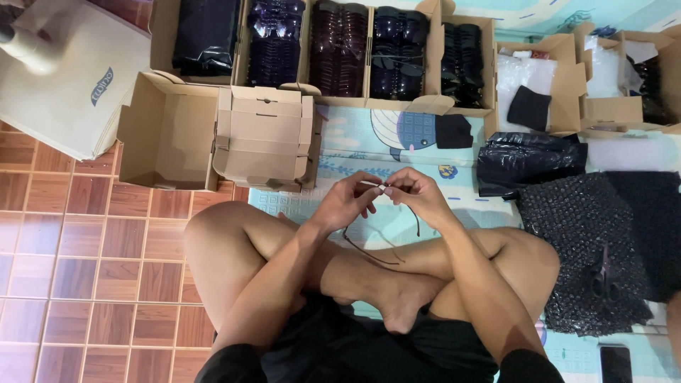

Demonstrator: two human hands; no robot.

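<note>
My fingers (370,186) pinch a small pale piece at the top of a thin dark cord (376,250), both hands meeting at that one spot above my crossed legs (298,262). My left hand (349,198) has thumb and forefinger pressed together on the piece; my right hand (417,193) pinches it from the other side, its remaining fingers curled in. The piece itself is too small to tell what it is. The cord hangs from the pinch in two strands, looping down in front of my shin, and one end dangles free below my right hand.

I sit on a pale blue mat (369,135) with a cartoon print, and brown tile floor (78,269) lies to my left. Just beyond my left knee stands a stack of flat folded boxes (264,135) beside an open carton (164,131). Along the far edge runs a row of cartons filled with dark glasses (340,50). To my right lies a sheet of dark bubble wrap (589,241) with scissors (601,273) on it, and a black plastic bag (528,163) sits just behind it. A phone (616,363) lies near my right knee.
</note>
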